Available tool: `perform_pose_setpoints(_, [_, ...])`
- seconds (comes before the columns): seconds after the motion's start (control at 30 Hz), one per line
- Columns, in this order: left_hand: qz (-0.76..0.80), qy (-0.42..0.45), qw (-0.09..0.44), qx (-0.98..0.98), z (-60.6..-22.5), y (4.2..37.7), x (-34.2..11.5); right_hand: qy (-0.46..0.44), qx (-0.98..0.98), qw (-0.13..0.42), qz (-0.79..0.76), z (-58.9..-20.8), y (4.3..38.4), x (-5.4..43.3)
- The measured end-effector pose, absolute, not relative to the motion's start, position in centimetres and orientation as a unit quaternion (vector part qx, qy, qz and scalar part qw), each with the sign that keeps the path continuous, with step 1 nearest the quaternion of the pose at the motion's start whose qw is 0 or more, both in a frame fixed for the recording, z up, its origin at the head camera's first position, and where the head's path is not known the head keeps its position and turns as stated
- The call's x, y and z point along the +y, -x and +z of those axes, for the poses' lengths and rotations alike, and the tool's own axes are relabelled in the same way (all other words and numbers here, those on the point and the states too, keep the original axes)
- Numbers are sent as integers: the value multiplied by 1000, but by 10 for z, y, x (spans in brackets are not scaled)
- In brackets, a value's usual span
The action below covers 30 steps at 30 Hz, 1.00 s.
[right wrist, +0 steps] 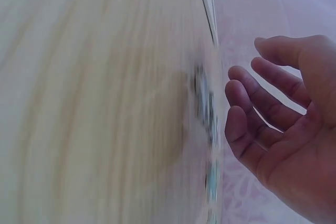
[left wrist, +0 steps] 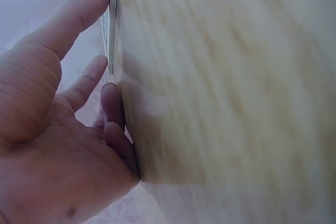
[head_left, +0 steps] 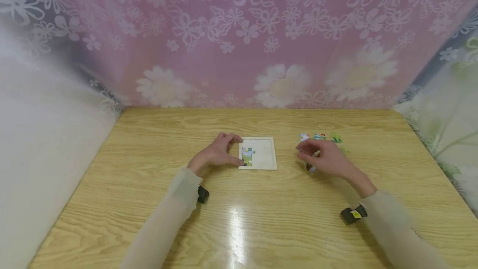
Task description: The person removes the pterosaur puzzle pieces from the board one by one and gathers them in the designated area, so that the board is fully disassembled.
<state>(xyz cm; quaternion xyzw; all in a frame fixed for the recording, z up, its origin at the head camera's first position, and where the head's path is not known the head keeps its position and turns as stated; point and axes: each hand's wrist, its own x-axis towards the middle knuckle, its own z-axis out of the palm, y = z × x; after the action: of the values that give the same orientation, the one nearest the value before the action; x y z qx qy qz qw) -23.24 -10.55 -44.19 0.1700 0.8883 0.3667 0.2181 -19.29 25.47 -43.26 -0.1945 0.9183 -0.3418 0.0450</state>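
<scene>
A square white puzzle tray (head_left: 264, 153) lies on the table, with joined puzzle pieces (head_left: 247, 157) along the left part of its recess. My left hand (head_left: 219, 152) is at the tray's left side; its thumb and forefinger touch the border near the two corners. In the left wrist view the thumb (left wrist: 79, 22) rests against the tray's edge (left wrist: 112, 35). My right hand (head_left: 324, 157) hovers above loose jigsaw pieces (head_left: 304, 137), partly hiding them. Its fingers (right wrist: 273, 106) are loosely bent in the right wrist view, thumb apart, nothing seen between them.
More loose pieces (head_left: 336, 138) lie behind and beside the right hand. The wooden table (head_left: 179, 128) ends at a pink flowered curtain (head_left: 224, 53) at the back. Black devices (head_left: 350, 216) are strapped at both wrists.
</scene>
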Motion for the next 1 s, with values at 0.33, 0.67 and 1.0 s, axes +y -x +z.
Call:
perform_pose_setpoints(0.33, [372,-164,219,887,-439,231,-105,221,905,52,-360,-436,204,214])
perform_pose_setpoints(0.67, [384,-153,223,883,-436,228,-104,234,888,79,-389,-433,214,175])
perform_pose_setpoints(1.0, [380,-146,223,886,-439,231,-105,241,892,76,-375,-442,226,146])
